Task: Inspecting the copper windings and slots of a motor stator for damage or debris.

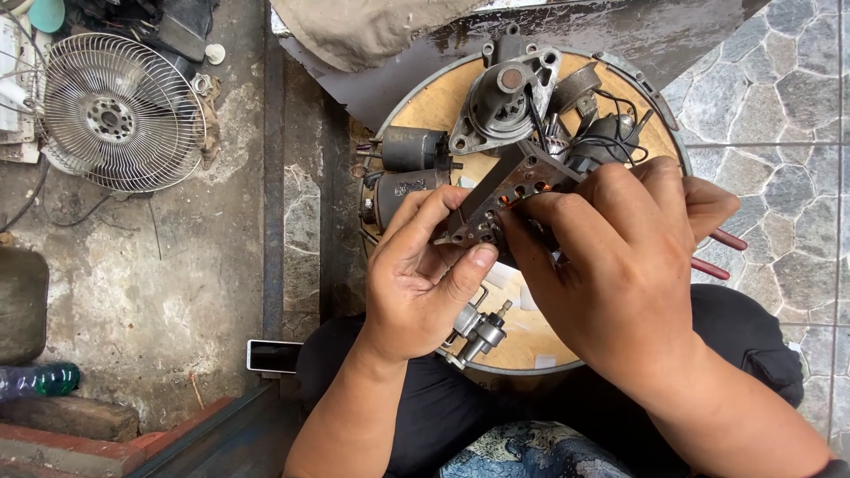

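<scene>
At frame centre, left hand (425,274) and right hand (611,257) fingers close around a grey motor stator frame (505,190), hiding its lower half, over a round wooden counter (425,106).

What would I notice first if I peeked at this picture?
First, two hands in the middle: the left hand and right hand both grip a dark metal motor part over a round wooden table. On the floor at the far left lies a wire fan guard.

Fan grille (113,113), phone (274,356), green bottle (40,381)
</scene>
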